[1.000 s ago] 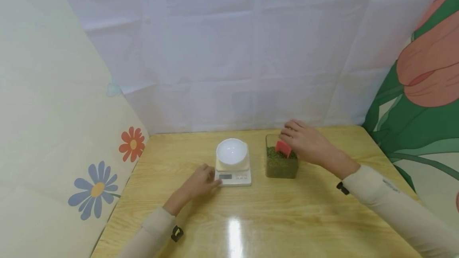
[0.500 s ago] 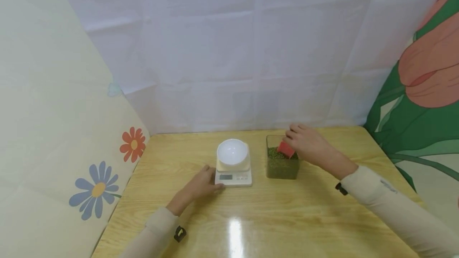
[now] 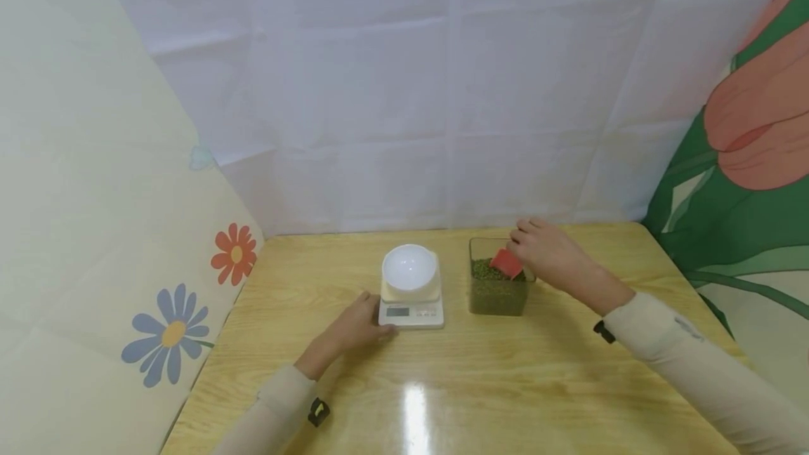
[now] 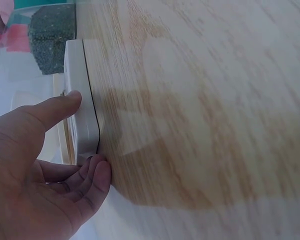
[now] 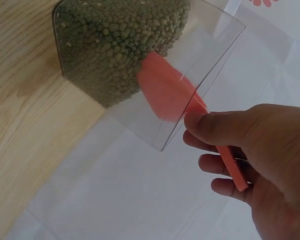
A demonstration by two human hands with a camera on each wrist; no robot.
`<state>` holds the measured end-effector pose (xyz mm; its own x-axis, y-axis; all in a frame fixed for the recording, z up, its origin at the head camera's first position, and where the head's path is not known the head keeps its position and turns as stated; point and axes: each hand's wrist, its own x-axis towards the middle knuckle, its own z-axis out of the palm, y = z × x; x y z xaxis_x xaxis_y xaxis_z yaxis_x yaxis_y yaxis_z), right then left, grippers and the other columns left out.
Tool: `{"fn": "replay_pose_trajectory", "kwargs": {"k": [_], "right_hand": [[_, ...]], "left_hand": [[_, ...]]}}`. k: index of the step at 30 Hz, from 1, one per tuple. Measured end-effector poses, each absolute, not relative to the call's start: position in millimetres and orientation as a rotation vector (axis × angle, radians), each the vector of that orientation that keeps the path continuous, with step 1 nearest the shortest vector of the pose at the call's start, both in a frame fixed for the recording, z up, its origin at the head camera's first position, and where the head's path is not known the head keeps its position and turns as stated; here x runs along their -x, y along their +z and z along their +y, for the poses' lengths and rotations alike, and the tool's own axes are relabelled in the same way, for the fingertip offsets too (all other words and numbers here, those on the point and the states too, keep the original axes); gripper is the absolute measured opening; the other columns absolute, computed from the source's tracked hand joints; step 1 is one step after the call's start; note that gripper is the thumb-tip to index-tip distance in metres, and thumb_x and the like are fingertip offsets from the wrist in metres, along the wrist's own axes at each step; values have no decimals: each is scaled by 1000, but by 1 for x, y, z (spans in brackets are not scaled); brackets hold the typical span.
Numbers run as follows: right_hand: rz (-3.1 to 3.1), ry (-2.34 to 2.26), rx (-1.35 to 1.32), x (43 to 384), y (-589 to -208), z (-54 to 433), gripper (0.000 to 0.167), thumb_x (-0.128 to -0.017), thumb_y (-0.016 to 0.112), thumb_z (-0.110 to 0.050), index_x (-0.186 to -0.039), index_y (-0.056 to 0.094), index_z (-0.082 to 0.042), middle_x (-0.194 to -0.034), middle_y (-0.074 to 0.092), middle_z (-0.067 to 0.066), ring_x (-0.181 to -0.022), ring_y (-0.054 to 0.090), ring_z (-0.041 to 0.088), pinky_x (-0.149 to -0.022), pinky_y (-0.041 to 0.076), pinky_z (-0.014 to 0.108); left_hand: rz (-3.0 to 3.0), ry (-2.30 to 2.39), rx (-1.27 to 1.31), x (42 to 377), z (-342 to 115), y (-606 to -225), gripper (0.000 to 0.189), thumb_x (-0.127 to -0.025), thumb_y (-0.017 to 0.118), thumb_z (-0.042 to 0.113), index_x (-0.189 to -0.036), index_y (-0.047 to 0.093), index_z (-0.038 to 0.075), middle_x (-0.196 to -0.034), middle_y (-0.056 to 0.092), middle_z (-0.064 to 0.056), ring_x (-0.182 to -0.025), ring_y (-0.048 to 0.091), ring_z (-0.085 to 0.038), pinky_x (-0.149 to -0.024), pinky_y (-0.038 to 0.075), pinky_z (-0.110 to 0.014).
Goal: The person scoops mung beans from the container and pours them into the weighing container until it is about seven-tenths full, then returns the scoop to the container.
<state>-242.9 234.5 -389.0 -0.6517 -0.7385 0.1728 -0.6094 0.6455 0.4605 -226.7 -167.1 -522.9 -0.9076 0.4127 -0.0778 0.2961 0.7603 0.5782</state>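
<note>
A white digital kitchen scale (image 3: 412, 317) stands on the table, with a white bowl (image 3: 409, 269) on its platform. My left hand (image 3: 356, 324) grips the scale's front left corner; in the left wrist view the thumb lies over the scale's body (image 4: 85, 120) and the fingertips curl at its lower edge. To the right is a clear square container (image 3: 497, 304) part filled with green mung beans (image 5: 115, 45). A red scoop (image 5: 165, 90) leans in it, its blade's tip in the beans. My right hand (image 5: 275, 150) pinches the scoop's handle above the container's rim.
The wooden table (image 3: 480, 385) backs onto a hanging white cloth (image 3: 404, 125). Flower-printed panels flank it, a pale one (image 3: 95, 230) at left and a green one (image 3: 727, 230) at right. The bowl stands to the left of the container.
My right hand has shifted slightly right with the scoop, which now tilts more toward the container's right side. The left thumb has settled along the scale's front edge.
</note>
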Motion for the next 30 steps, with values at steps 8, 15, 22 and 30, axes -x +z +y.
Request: {"fn": "replay_pose_trajectory", "kwargs": {"k": [8, 15, 22, 30], "right_hand": [[-2566, -409, -1062, 242, -381, 238, 29, -73, 89, 6, -99, 76, 0, -94, 73, 11, -93, 67, 29, -94, 60, 46], [-2652, -356, -1040, 242, -370, 242, 21, -81, 85, -6, -98, 75, 1, -92, 71, 11, -88, 65, 28, -85, 60, 45], [-2647, -372, -1040, 242, -365, 243, 18, -82, 82, -4, -98, 75, 1, -91, 73, 12, -86, 67, 29, -84, 61, 44], [-2671, -350, -1048, 243, -362, 241, 15, -81, 82, -7, -92, 73, -1, -83, 69, 7, -79, 62, 25, -79, 59, 42]], "left_hand": [[2739, 869, -527, 225, -166, -520, 61, -91, 85, 33, -135, 64, -3, -113, 61, -11, -101, 59, -21, -103, 57, -50], [2732, 879, -525, 225, -166, -520, 58, -91, 85, 30, -133, 64, -3, -113, 61, -11, -100, 59, -21, -101, 57, -50], [2736, 876, -505, 226, -166, -521, 57, -91, 85, 32, -132, 64, -2, -114, 61, -11, -99, 58, -21, -100, 57, -48], [2729, 884, -511, 228, -167, -523, 59, -92, 85, 34, -134, 64, -1, -113, 61, -10, -100, 57, -20, -101, 57, -47]]}}
